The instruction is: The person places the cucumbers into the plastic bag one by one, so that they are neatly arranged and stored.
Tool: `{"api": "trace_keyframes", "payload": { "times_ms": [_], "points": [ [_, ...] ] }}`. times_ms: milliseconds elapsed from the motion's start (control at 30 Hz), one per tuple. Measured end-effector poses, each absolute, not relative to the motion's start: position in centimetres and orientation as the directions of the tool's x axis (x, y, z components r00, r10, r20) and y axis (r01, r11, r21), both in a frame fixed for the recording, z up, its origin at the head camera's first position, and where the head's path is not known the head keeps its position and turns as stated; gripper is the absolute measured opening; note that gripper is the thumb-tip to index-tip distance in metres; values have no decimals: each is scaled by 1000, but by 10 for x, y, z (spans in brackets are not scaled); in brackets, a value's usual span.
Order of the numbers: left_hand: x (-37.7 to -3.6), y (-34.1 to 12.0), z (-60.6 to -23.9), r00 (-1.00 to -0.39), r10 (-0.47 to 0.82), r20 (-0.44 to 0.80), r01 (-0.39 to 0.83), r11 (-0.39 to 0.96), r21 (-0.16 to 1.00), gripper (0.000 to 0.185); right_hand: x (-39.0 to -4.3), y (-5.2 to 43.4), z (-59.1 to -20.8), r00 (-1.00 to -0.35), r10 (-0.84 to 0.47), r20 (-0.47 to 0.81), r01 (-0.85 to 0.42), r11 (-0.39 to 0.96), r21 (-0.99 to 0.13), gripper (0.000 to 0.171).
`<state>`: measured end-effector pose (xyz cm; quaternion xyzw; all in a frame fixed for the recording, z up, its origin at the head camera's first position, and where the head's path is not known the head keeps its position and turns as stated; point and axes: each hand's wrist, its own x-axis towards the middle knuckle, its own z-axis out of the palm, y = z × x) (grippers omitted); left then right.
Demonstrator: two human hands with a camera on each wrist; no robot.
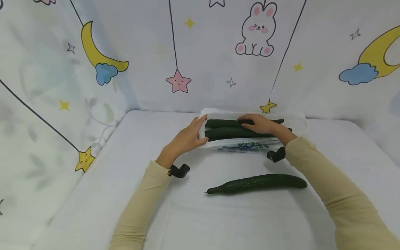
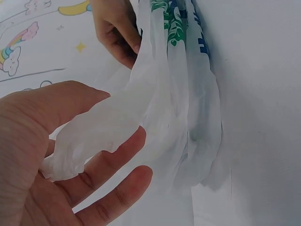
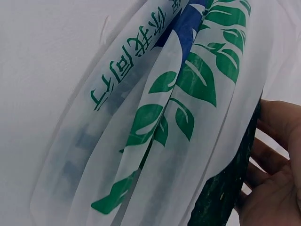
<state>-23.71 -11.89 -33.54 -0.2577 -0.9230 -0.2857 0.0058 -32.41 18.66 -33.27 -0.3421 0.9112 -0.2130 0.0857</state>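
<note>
Cucumbers (image 1: 232, 128), two, lie side by side inside the white plastic bag (image 1: 293, 121) under your fingers. Your right hand (image 1: 260, 124) curls its fingers over the upper one. Your left hand (image 1: 187, 137) pinches the bag's open edge between thumb and fingers. A third cucumber (image 1: 257, 183) lies nearer you, well apart.

Thin white translucent plastic bag (image 1: 250, 144), crinkly, soft sheen, printed with green leaves and blue patches; film semi-clear, dark shapes show through it in the right wrist view. Loose dark green cucumber (image 1: 257, 183) on the table: bumpy, finely ridged skin, dull gloss. Two dark green cucumbers in the bag (image 1: 231, 128): same rough skin, matt to slightly shiny. White table cover (image 1: 125, 194): smooth matt cloth, faint creases. Backdrop fabric with printed cartoon moons and stars (image 1: 125, 52): matt, lightly wrinkled. Beige long sleeves (image 1: 137, 208): soft knit cloth, matt.
</note>
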Motion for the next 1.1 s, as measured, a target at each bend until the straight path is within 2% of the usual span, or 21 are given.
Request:
{"api": "trace_keyframes", "payload": {
  "times_ms": [267,533,900,1100],
  "points": [
    [-236,-121,-331,-860,482,169,494,701,515,75,-321,190,-328,-738,-675,3,-605,659,-447,41],
    [-239,-121,-331,-852,490,183,506,683,527,71,-315,192,-329,-709,-702,72,-660,623,-420,38],
    [-236,-120,-334,-849,497,183,513,690,510,73,-292,189,-332,-710,-702,-55,-617,659,-430,54],
    [-237,-121,-335,-847,499,183,516,689,508,73,-282,187,-331,-724,-682,-103,-582,684,-440,57]
  ]
}}
